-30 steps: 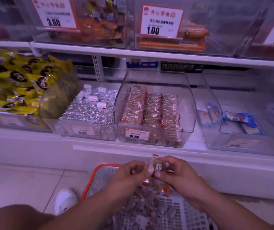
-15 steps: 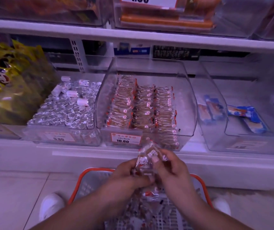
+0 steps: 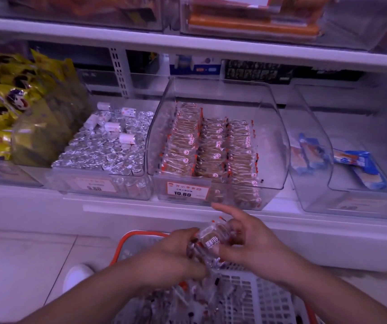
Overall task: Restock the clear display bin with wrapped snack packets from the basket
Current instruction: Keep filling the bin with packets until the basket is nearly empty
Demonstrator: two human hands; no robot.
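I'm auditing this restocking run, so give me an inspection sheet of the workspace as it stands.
Surface: white shelf carrying clear bins.
Job's things: clear display bin holds three rows of wrapped snack packets; orange-rimmed basket below holds more.
Clutter: foil-wrapped sweets, yellow packs, blue-wrapped snacks.
Grippers: left hand and right hand together hold a bunch of packets; right index finger extended.
Cables: nothing seen.
Surroundings: tiled floor, white shoe, upper shelf bins.

Clear display bin (image 3: 279, 146) on shelf, three packet rows inside; snack packets (image 3: 211, 239) above orange-rimmed basket (image 3: 141, 235).
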